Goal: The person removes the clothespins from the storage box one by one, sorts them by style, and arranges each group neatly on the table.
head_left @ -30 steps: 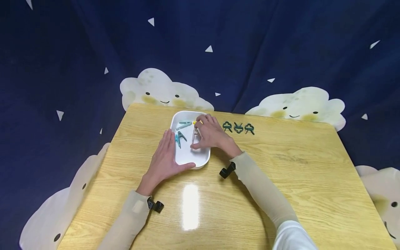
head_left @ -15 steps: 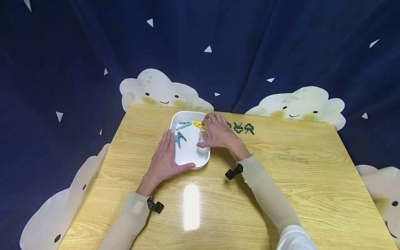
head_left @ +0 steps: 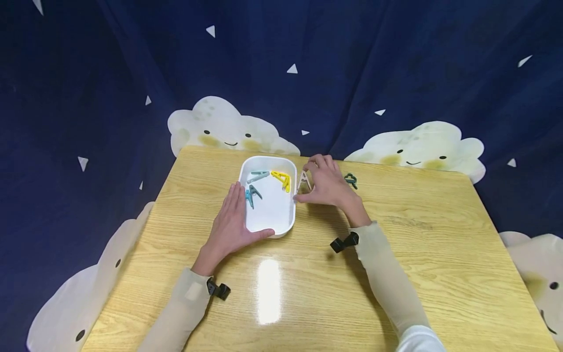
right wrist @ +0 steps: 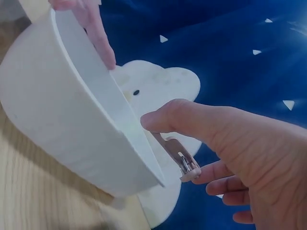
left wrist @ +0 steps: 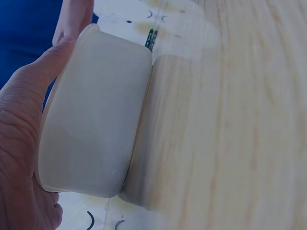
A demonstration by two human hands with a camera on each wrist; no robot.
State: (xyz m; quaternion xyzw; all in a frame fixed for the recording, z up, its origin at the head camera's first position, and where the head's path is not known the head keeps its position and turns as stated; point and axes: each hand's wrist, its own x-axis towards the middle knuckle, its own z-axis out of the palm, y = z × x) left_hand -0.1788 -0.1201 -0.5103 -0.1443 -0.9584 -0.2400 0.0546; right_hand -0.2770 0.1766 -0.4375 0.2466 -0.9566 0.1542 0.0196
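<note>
My right hand [head_left: 327, 183], half curled, pinches the pale pink A-shaped plastic clip [right wrist: 171, 148] just beside the white rounded plastic box [right wrist: 72, 132]. If my pinch weakens, the clip may slip; a bump may shift the box, braced by my straight-fingered left hand [head_left: 228, 222].

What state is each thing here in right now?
White tub: upright, lidless, on the table
Left hand: resting against the tub
Pale clip: held beside the tub's rim
Right hand: pinching that clip
Yellow clips: lying in the tub
Teal clips: lying inside too
Dark green clip: on the table
</note>
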